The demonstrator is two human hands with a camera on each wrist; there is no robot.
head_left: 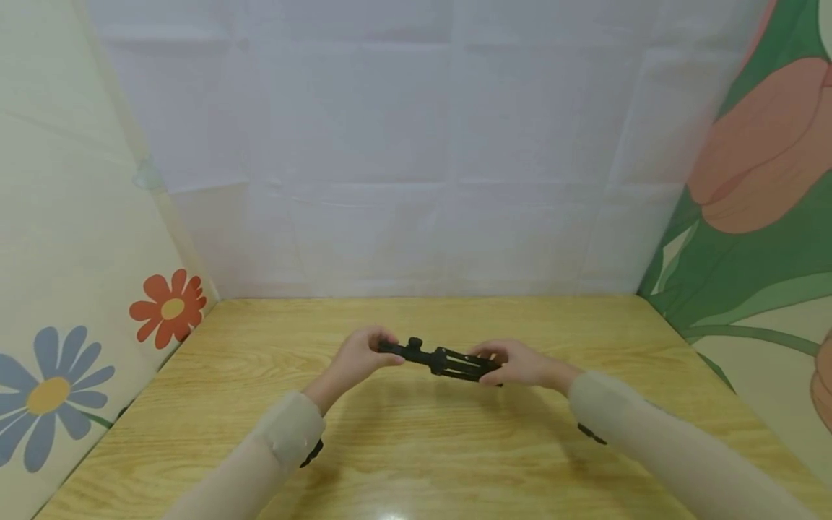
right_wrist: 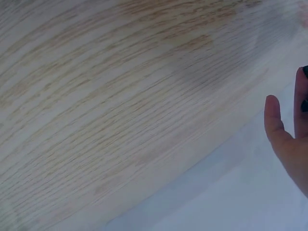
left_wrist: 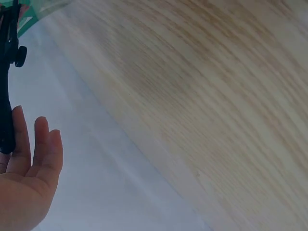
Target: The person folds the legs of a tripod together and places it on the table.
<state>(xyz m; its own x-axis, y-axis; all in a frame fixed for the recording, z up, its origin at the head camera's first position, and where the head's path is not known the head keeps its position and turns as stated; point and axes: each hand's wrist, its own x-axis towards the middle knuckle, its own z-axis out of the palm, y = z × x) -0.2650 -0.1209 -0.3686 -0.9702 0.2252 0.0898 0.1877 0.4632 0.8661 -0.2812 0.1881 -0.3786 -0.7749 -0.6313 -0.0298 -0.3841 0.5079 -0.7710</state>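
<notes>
A small black tripod [head_left: 424, 357] with folded legs and a round knob is held above the wooden table, tilted slightly down to the right. My left hand [head_left: 360, 354] pinches its left end between thumb and fingers. At the other end, my right hand [head_left: 520, 362] grips the legs near their tips. In the left wrist view the tripod [left_wrist: 6, 96] runs along the left edge, its end against the fingers of the left hand [left_wrist: 33, 183]. Only part of the right hand [right_wrist: 292, 137] and dark bits of the tripod [right_wrist: 305, 106] show in the right wrist view.
The wooden table [head_left: 390, 448] reaches back to a creased white sheet [head_left: 390, 180]. Flower-printed panels stand at the left [head_left: 71, 217] and right [head_left: 747, 267]. Black straps show under the left sleeve [head_left: 312, 453] and the right sleeve [head_left: 591, 433].
</notes>
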